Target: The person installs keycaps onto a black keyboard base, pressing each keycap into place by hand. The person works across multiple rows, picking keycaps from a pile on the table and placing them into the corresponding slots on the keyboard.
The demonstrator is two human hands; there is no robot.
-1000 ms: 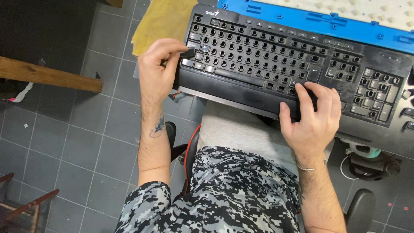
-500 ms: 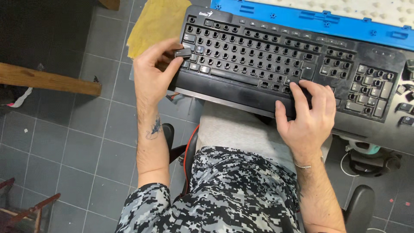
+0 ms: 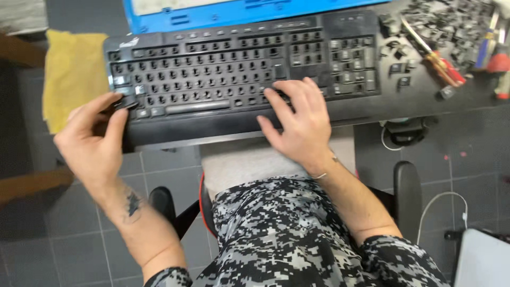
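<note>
Your dark desktop (image 3: 425,109) | carries: black keyboard with most keycaps removed (image 3: 239,74), blue plastic tray (image 3: 223,11) behind it, yellow cloth (image 3: 71,79) at its left end, loose black keycaps (image 3: 451,24) and red-handled screwdriver (image 3: 433,53) at right

my left hand (image 3: 93,143) is pinching a keycap (image 3: 126,102) at the keyboard (image 3: 239,79)'s 8 o'clock corner | my right hand (image 3: 297,125) is resting at its 5 o'clock edge

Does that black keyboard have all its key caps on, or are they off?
Mostly off: the keyboard shows rows of bare stems, a few caps remain, and loose caps lie beside it.
</note>
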